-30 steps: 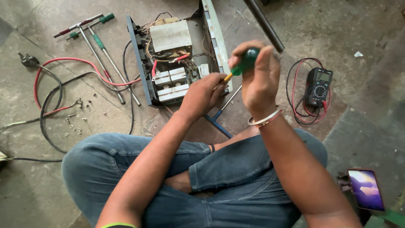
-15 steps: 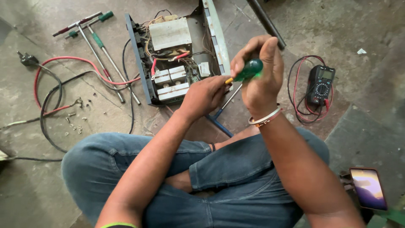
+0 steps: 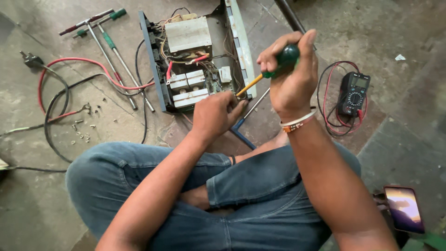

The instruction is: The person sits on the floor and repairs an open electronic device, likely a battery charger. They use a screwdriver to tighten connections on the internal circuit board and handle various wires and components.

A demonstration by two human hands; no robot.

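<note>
I sit cross-legged on the floor over an opened electrical unit (image 3: 195,60) with a white transformer block, wires and white terminal blocks inside. My right hand (image 3: 290,76) grips the green handle of a screwdriver (image 3: 278,62); its yellow shaft slants down-left toward the unit's near right corner. My left hand (image 3: 216,114) rests at that same corner, fingers curled by the screwdriver tip. The tip itself is hidden behind my left fingers.
A black multimeter (image 3: 353,93) with red and black leads lies to the right. Two T-handle wrenches (image 3: 111,46) lie upper left, with red and black cables (image 3: 55,93) and several loose screws (image 3: 83,130). A phone (image 3: 404,209) lies lower right. A blue-handled tool (image 3: 244,135) lies by my knee.
My right hand and the screwdriver have shifted slightly; the shaft stays angled at the unit's corner. My left hand stays at the corner.
</note>
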